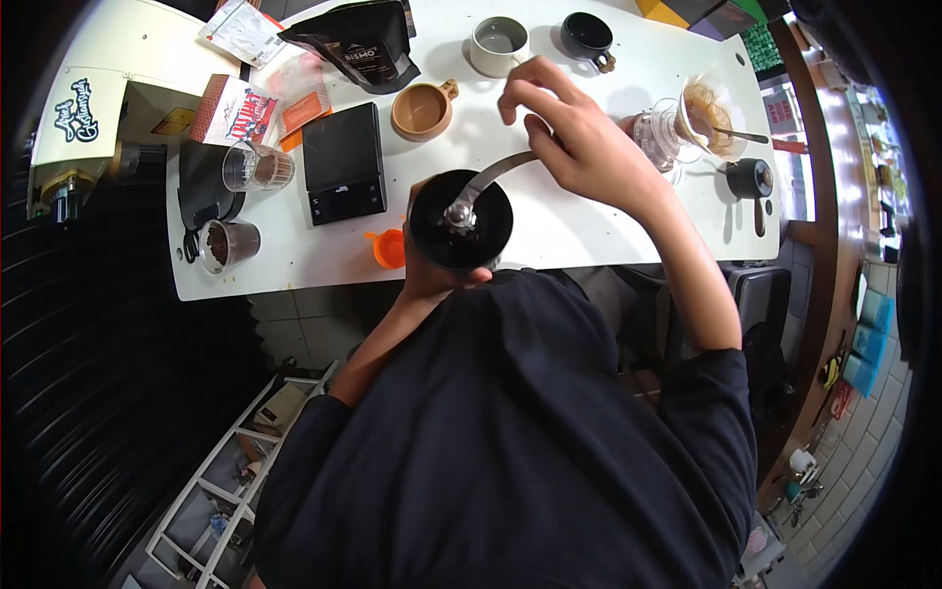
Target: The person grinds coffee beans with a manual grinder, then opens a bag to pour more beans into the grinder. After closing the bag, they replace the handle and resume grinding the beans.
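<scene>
My left hand (437, 280) is wrapped around a black hand coffee grinder (459, 245), holding it upright near the table's front edge. Its top faces me, and a silver crank (486, 182) runs from the centre nut out to the right. My right hand (589, 142) is curled loosely over the crank's outer end, its fingers bent. The knob at that end is hidden by the hand. Just left of the grinder lies a small orange cup (390, 248). A black scale (343, 162) sits farther left, and a tan cup (422, 111) stands behind the grinder.
On the left are two clear cups (257, 167) with brown contents and a black coffee bag (358, 49). Behind stand a white mug (498, 46) and a black cup (586, 36). At right are a glass dripper with filter (706, 113) and a small black pot (749, 179).
</scene>
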A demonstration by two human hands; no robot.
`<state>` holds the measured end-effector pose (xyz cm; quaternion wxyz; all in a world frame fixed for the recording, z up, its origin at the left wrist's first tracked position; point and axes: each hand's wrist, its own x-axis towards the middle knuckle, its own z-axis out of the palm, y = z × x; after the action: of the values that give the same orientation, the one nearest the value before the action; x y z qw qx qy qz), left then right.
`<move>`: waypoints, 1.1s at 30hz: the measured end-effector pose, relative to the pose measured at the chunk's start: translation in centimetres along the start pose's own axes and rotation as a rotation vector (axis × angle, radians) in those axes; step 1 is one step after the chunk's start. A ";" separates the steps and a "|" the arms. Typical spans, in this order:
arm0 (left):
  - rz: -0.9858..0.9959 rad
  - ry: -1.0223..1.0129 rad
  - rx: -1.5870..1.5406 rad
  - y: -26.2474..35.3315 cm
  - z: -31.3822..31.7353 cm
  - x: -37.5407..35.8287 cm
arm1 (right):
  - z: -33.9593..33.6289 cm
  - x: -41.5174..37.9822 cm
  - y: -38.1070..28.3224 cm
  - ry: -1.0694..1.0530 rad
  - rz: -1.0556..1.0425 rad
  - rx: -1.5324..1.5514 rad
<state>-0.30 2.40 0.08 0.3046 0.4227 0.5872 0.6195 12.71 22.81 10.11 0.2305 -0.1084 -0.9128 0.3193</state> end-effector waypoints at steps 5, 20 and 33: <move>0.262 0.109 0.272 -1.9 0.9 2.4 | -3.1 -3.5 -1.3 0.277 0.088 0.056; 0.040 0.220 0.124 -3.7 7.7 5.0 | -1.9 -16.2 2.4 0.153 0.391 0.370; 0.019 0.262 0.016 -4.9 12.5 5.8 | -1.6 -18.3 3.9 -0.104 0.394 0.489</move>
<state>7.50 14.01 -4.32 0.2161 0.3462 0.6228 0.6676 29.65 20.34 2.32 0.1364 -0.2081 -0.7810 0.5728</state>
